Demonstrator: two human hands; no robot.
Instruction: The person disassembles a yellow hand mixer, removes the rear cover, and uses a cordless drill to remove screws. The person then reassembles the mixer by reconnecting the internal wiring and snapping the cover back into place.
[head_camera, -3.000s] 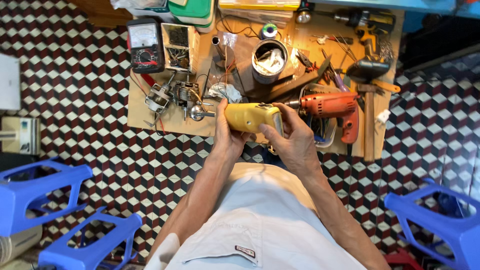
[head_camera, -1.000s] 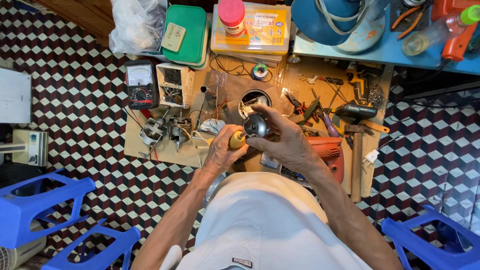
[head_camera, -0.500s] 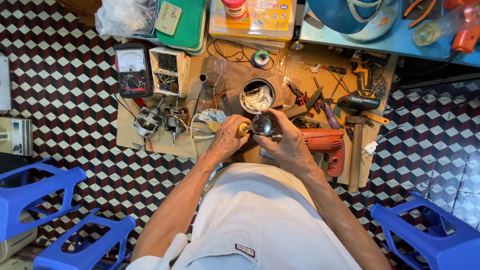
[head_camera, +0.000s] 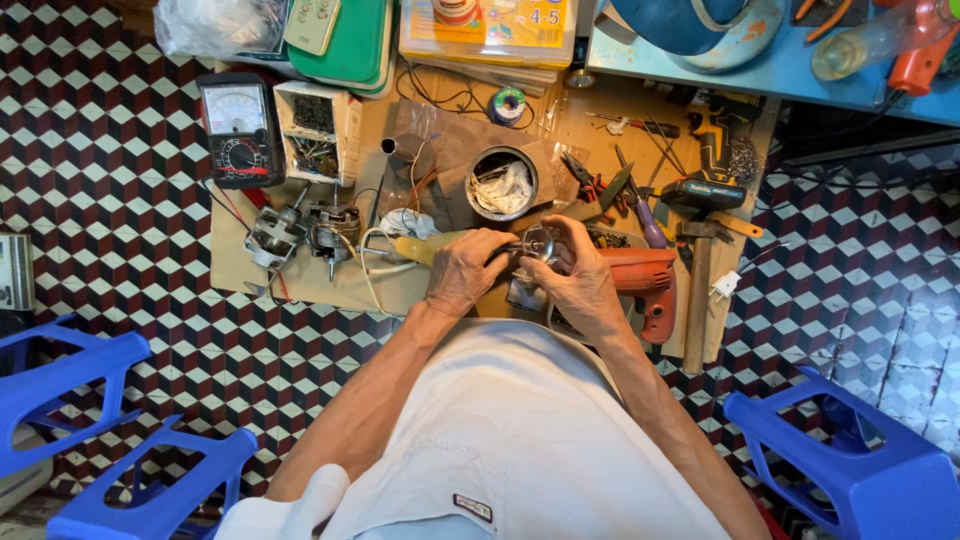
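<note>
A yellow flashlight (head_camera: 425, 248) lies sideways in my left hand (head_camera: 465, 272), its tail pointing left and its shiny silver head (head_camera: 536, 242) to the right. My right hand (head_camera: 583, 282) closes around that silver head from the right side, fingers on its rim. Both hands hover over a wooden board (head_camera: 300, 290) on the tiled floor, just in front of my lap.
An orange drill (head_camera: 648, 280) lies right of my hands, with a hammer (head_camera: 697, 290) and a black-and-yellow cordless drill (head_camera: 712, 165) beyond. Small motors (head_camera: 305, 230), a multimeter (head_camera: 238, 128), a parts box (head_camera: 318, 130) and a tin (head_camera: 503, 183) sit on the board. Blue stools (head_camera: 860, 470) flank me.
The flashlight has turned from lying fully visible across my hands to being gripped at both ends. My view tilted down and closer; the hands stay in the same place.
</note>
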